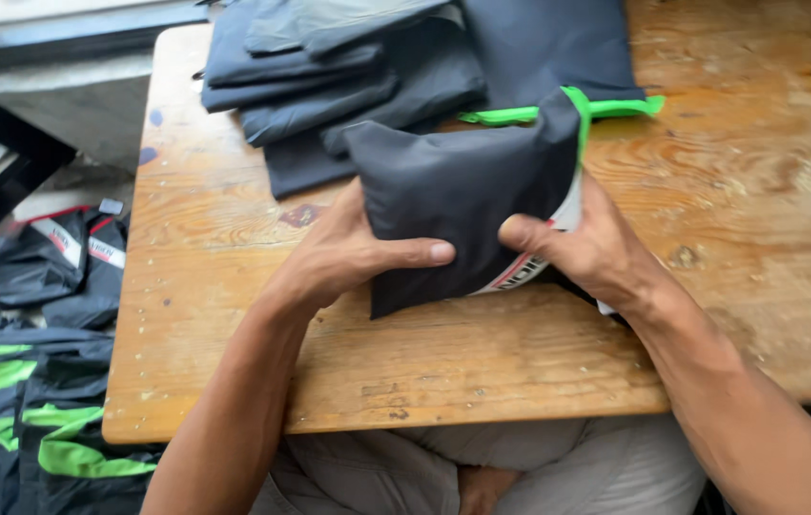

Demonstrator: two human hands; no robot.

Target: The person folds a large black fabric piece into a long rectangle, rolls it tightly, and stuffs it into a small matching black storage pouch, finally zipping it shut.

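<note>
A folded dark grey fabric bundle (458, 195) with a bright green trim and a white and red label sits tilted above the wooden table (234, 315). My left hand (343, 253) grips its left side, thumb pressed across the front. On the bundle's right side my right hand (582, 243) holds the lower corner, thumb on top near the label. Both hands hold the bundle just over the table's middle.
A pile of dark grey fabric pieces (329, 76) lies at the table's far edge, with a green strip (615, 108) beside it. On the floor to the left lie black garments with green stripes (24, 410) and black pouches (62, 267). My lap shows below the table edge.
</note>
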